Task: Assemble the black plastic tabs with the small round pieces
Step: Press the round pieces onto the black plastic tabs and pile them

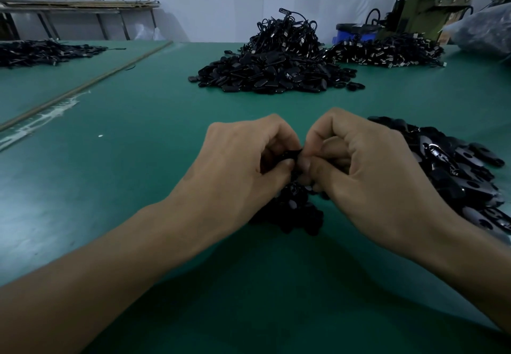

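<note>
Left hand (243, 165) and right hand (367, 165) pinched one black piece (291, 156) just above the small round pieces (293, 211), probably to join parts.

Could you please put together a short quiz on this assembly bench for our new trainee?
1. True or false: the left hand and the right hand both pinch a small black plastic part where their fingertips meet.
2. The near heap of flat black plastic tabs lies: A) beside the right hand; B) beside the left hand; C) on the floor.
3. Fill in: the table mat is ___ in colour.
Key: 1 true; 2 A; 3 green.
</note>
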